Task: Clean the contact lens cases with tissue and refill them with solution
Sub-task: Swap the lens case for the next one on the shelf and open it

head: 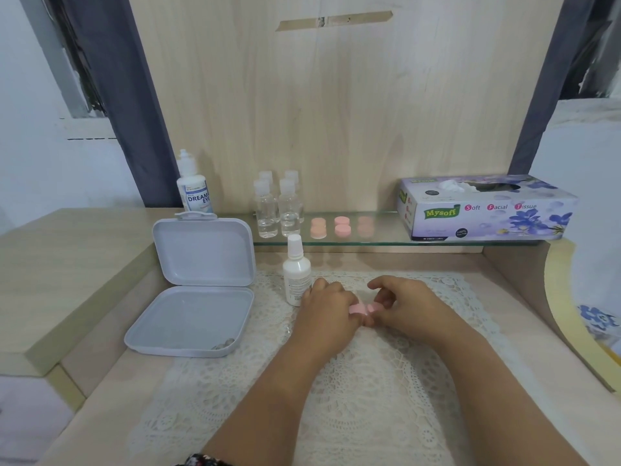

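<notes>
A pink contact lens case [362,309] sits low over the lace mat [336,381], held between both hands. My left hand [327,306] grips its left cap and my right hand [401,302] pinches its right cap. A white solution bottle [295,272] with its cap on stands upright just left of my left hand. Three more pink lens cases [318,227] [342,225] [365,225] lie on the glass shelf [369,243]. The tissue box [487,207] rests on the shelf's right end, with a tissue sticking out of its top.
An open white plastic box [198,290] lies at the left with small clear items in its corner. Several small clear bottles [277,206] and a larger labelled solution bottle [194,186] stand at the back left. A wooden panel rises behind the shelf.
</notes>
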`<state>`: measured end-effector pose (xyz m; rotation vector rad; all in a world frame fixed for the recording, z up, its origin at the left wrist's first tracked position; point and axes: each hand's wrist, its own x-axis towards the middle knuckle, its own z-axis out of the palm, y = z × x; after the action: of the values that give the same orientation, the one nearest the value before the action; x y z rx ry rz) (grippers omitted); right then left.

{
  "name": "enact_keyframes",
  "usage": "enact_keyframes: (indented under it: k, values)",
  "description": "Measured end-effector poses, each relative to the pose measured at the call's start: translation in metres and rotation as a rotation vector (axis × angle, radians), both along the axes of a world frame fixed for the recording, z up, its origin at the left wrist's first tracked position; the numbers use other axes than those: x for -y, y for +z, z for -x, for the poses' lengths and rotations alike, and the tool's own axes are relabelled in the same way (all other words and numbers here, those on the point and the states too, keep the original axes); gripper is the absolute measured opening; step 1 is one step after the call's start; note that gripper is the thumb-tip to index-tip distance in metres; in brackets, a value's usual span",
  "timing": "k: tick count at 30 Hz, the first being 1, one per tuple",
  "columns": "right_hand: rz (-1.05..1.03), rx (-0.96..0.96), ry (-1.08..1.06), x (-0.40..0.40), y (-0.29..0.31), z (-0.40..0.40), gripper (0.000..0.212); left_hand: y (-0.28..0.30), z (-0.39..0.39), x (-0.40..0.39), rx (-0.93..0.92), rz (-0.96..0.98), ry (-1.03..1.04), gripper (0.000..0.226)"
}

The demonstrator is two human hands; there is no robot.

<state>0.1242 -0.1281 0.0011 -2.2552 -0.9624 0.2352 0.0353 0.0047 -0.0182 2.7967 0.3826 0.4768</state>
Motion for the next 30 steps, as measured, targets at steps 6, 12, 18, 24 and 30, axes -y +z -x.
enact_keyframes:
  k: [6,12,18,24,30]
  values:
    - [-0.023,-0.054,0.049,-0.0005,0.0011,-0.0005,0.051,0.0007,-0.0005,0.0017,-0.014,-0.004,-0.011,0.03]
    - [-0.05,-0.142,0.12,0.0045,0.0024,-0.0001,0.061,0.0006,0.0001,0.0016,-0.011,-0.003,-0.012,0.03]
    - [-0.022,-0.051,0.039,0.0008,0.0014,0.0026,0.07,0.0013,0.0001,0.0015,-0.007,-0.012,-0.003,0.03]
    - [-0.039,-0.097,0.05,0.0015,-0.0002,-0.0008,0.059,0.0004,-0.0001,0.0015,-0.01,0.006,-0.006,0.029]
    - [0.021,0.008,-0.011,0.0005,0.0008,-0.0015,0.039,0.0008,0.0,0.0018,-0.005,-0.002,-0.003,0.029]
